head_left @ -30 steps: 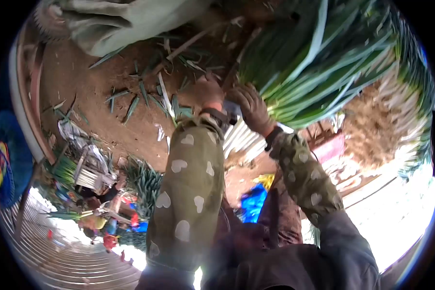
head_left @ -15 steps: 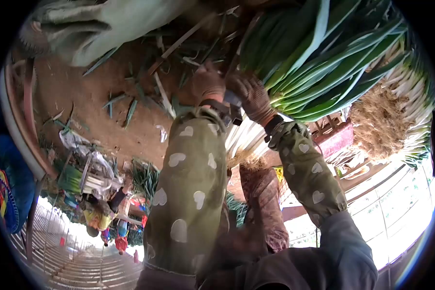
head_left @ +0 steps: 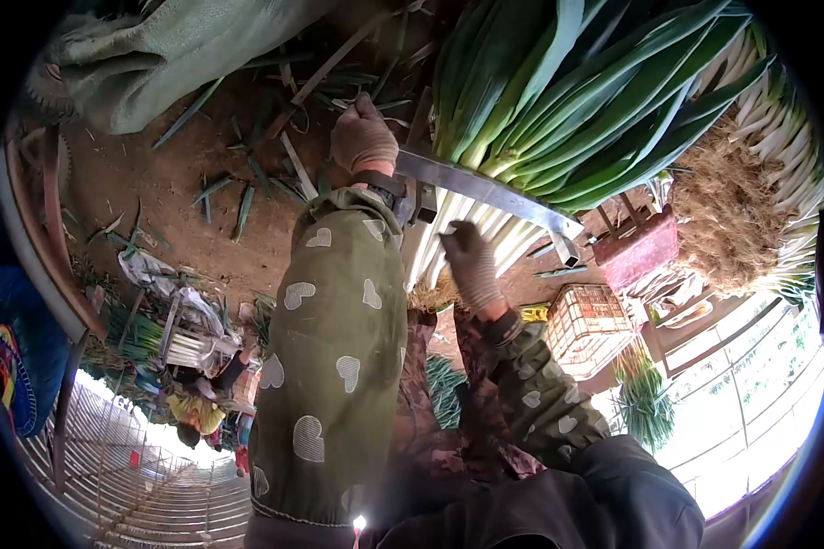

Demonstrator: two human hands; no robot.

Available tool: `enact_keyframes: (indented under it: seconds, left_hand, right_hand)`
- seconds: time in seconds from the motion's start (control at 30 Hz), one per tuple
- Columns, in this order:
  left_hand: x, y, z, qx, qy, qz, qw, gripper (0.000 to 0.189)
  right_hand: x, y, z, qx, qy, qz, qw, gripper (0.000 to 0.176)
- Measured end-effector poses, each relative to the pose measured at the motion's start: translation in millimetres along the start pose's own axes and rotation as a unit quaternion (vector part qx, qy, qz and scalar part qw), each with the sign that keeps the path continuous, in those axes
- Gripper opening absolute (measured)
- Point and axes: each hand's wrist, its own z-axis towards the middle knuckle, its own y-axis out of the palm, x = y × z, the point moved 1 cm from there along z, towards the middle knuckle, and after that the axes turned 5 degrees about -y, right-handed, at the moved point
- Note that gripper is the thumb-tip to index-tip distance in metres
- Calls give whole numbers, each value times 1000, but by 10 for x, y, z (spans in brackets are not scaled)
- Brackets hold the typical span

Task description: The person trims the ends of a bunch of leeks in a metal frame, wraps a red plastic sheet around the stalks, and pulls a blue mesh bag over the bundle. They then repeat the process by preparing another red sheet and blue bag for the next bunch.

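My left hand (head_left: 364,137), in a knit glove, is closed beside the left end of a flat metal bar (head_left: 494,192); what it holds, if anything, is hidden. The bar lies across a bundle of long onions, with green leaves (head_left: 577,128) above it and white stalks (head_left: 481,229) below. In front of the stalks, my right hand (head_left: 471,261), also gloved, has its fingers pinched together. Whatever is between those fingertips is too small to make out.
More onions with matted roots (head_left: 728,210) lie at right, near a pink box (head_left: 641,247) and a wire crate (head_left: 590,325). A pale green sack (head_left: 183,59) is upper left. Another person (head_left: 197,412) appears at lower left, beside wrapped onions (head_left: 188,348).
My hands, close together before, are apart: the left moved up-left, the right down toward me. The metal bar across the bundle now shows. The view has shifted, revealing the wire crate.
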Motion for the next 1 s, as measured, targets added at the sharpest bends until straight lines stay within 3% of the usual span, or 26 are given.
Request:
enact_keyframes:
  seconds: [0.07, 0.13, 0.23, 0.3, 0.4, 0.53, 0.63, 0.7, 0.93, 0.97, 1.0]
  left_hand:
    - [-19, 39, 11, 28, 8, -13, 999, 52]
    - [-33, 44, 3, 41, 17, -9, 999, 53]
    - [11, 17, -24, 37, 26, 2, 999, 53]
    - [31, -7, -24, 32, 17, -6, 999, 52]
    - [13, 40, 59, 28, 36, 21, 999, 54]
    - [32, 22, 16, 30, 32, 12, 999, 53]
    - [33, 28, 17, 12, 40, 4, 999, 50]
    - [26, -31, -28, 2, 36, 4, 999, 52]
    - [10, -40, -97, -9, 44, 7, 999, 55]
    - [27, -37, -86, -2, 40, 7, 999, 55]
    - [27, -4, -66, 6, 36, 5, 999, 56]
  right_hand:
    - [79, 238, -19, -145, 69, -62, 985, 41]
    - [-139, 372, 49, -88, 60, 24, 994, 34]
    - [-172, 515, 252, -72, 119, 20, 990, 28]
    - [229, 656, 337, -69, -23, 10, 997, 27]
    - [378, 714, 376, -58, -69, 3, 996, 20]
    - [-40, 645, 271, 35, -8, 46, 998, 14]
    - [-503, 481, 250, 75, -2, 110, 991, 18]
    - [-534, 499, 216, 67, 98, 194, 974, 27]
    - [-269, 268, -19, 0, 50, 309, 950, 40]
    - [-148, 86, -98, 71, -10, 131, 989, 47]
    - [-236, -211, -191, 152, -48, 37, 987, 51]
